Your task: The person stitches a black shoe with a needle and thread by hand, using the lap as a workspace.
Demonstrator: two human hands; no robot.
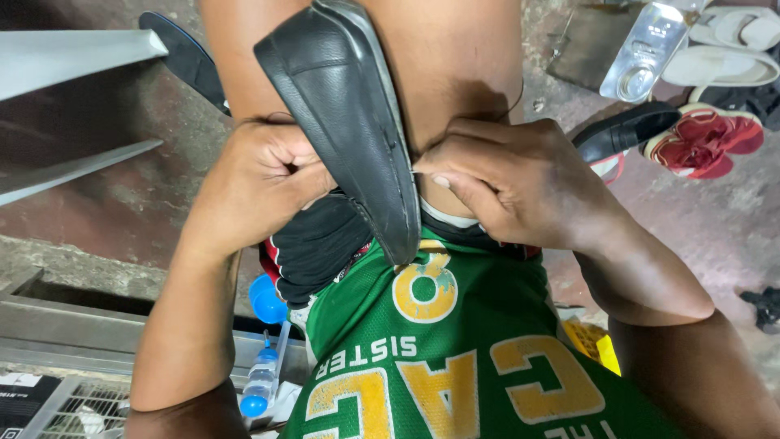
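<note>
Mid-frame, the left hand (pixel 260 175) is clamped on a black shoe (pixel 349 106); right hand (pixel 504 183) pinches its sole edge.

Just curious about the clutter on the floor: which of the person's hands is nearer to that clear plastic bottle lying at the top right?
Right. The right hand pinches at the black shoe's edge, below-left of the bottle; the left hand grips across the shoe, farther away.
</note>
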